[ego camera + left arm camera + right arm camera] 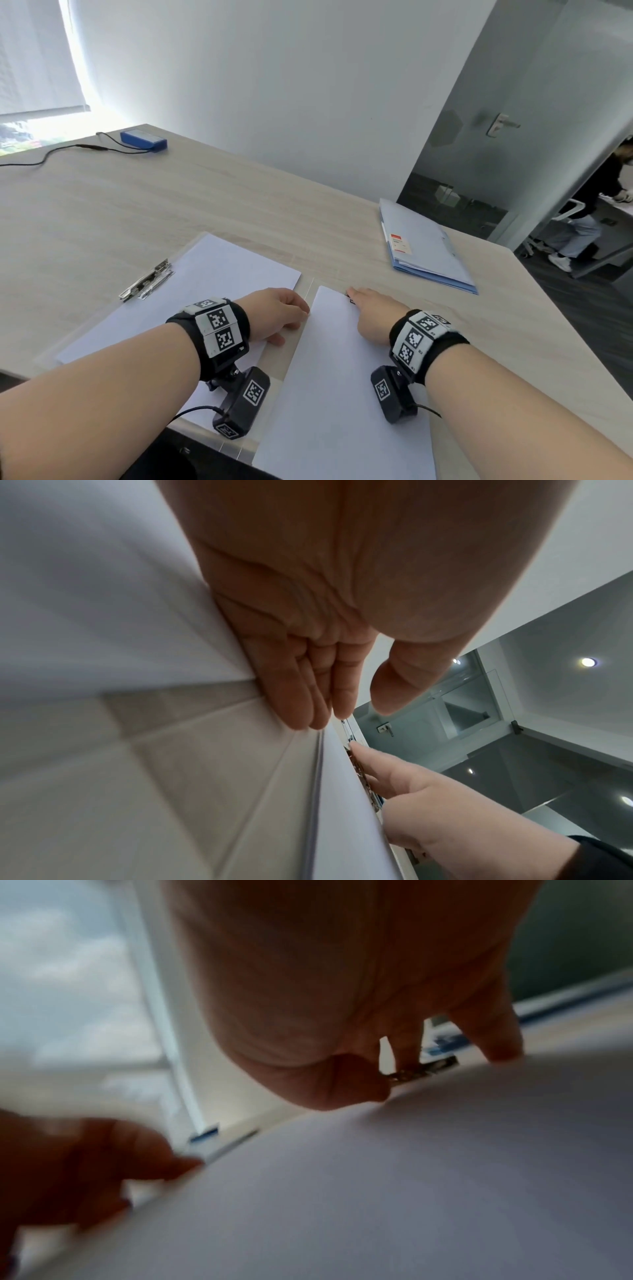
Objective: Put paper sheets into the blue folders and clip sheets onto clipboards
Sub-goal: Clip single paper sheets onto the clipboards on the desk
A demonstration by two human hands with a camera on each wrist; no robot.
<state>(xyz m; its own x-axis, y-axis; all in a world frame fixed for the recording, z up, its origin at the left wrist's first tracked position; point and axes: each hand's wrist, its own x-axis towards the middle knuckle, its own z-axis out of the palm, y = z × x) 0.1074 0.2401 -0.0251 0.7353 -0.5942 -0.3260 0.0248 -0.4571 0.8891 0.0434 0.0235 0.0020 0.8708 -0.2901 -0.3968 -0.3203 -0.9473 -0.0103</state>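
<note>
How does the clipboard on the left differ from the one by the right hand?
The left clipboard shows its metal clip uncovered, with no hand on it; the right clipboard's clip is mostly hidden under the right hand. The left one lies angled on the table; the right one runs nearly straight away from the person. Both carry white paper.

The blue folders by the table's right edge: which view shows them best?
The head view. There the blue folders lie whole and in focus, stacked, with a red-and-white label on top. The right wrist view catches only a blurred blue edge beyond the right hand. In the left wrist view I cannot make them out.
</note>
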